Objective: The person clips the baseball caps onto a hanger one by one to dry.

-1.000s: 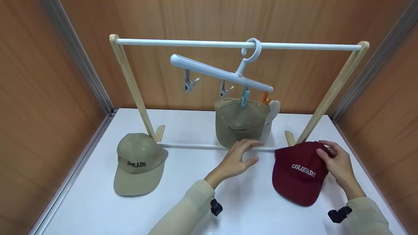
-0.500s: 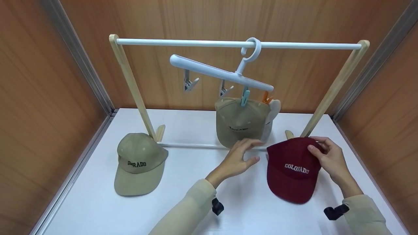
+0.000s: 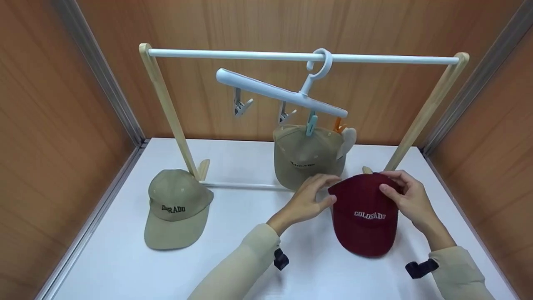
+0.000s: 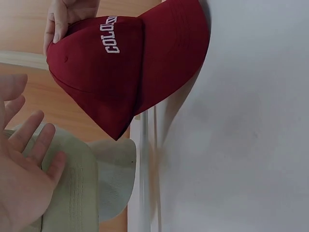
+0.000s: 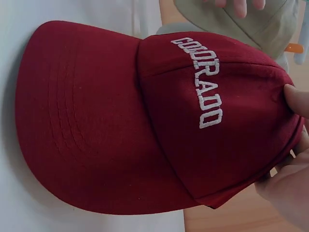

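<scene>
Sitting brim-forward at far left, a khaki cap (image 3: 179,208) rests on the white desk (image 3: 108,266) beside the left leg (image 3: 170,113) of a rack. Further along, a pale hanger (image 3: 266,88) tilts from the rail (image 3: 229,54), its grey clips (image 3: 238,107) holding nothing; a teal clip (image 3: 311,126) meets the crown of a hanging khaki cap (image 3: 308,154), an orange clip (image 3: 338,124) beside it and a pale cap (image 3: 349,139) partly hidden behind. Below, the person's left grip (image 3: 308,200) is loose, fingers spread around nothing; whether it brushes the hanging cap cannot be told. Next to it, a maroon cap (image 3: 366,214) lettered COLORADO is held upright before the rack, its crown pinched near the top by the right grip (image 3: 410,200). Apparently light cloth, the cap should give softly at the crown, with a stiffer brim, little risk of slipping or breakage, and its surest hold at the crown's rear edge. Room for moving looks widest between the resting khaki cap and the left sleeve (image 3: 245,258), and tighter at right, near the rack's right leg (image 3: 424,114) and the panelled wall (image 3: 491,154).
</scene>
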The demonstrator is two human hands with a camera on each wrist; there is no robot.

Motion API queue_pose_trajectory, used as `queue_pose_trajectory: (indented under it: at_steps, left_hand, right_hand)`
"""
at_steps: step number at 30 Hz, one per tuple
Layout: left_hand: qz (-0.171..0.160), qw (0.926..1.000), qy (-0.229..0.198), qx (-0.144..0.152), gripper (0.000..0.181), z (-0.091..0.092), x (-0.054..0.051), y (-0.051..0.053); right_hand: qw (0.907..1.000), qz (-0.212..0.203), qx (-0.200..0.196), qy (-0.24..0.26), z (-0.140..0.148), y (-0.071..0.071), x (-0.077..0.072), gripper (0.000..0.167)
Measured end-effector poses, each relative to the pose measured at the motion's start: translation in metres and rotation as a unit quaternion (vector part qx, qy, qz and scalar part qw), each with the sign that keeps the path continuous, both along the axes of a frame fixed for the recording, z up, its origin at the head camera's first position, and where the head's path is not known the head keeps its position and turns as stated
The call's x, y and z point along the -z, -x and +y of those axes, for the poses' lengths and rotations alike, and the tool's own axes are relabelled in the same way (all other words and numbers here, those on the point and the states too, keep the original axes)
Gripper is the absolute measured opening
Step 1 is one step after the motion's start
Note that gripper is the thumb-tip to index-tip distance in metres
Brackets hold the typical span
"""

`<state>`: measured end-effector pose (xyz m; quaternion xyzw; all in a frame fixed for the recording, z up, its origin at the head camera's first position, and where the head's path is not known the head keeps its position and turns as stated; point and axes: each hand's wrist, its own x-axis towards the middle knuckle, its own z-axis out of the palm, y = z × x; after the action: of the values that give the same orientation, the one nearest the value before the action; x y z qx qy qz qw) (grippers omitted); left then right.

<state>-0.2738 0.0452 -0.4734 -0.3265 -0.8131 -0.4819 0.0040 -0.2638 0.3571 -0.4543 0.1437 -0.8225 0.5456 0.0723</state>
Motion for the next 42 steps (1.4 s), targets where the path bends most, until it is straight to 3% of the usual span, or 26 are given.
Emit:
queue_pose_trajectory:
  at_steps: [6,18,30,42]
  left_hand:
    - [-0.006,0.9999,0.009,0.001,0.046,0.001,-0.004,0.003]
    - [-0.022,0.9997,-0.012,0.004,0.045,0.0,-0.009,0.006]
    - [-0.046,0.9964,-0.058,0.043,0.042,-0.01,-0.012,0.009]
    - [-0.029,0.995,-0.082,0.049,0.037,-0.029,-0.014,0.009]
  right_hand:
    - [0.9996,0.011,-0.026,-0.007,-0.014,0.0,-0.005,0.036]
    - [0.997,0.0,-0.077,-0.007,-0.036,-0.006,-0.015,0.036]
    - [0.9952,0.003,-0.097,0.013,-0.055,-0.006,-0.024,0.035]
    - [0.9948,-0.006,-0.099,0.024,-0.079,-0.003,-0.024,0.035]
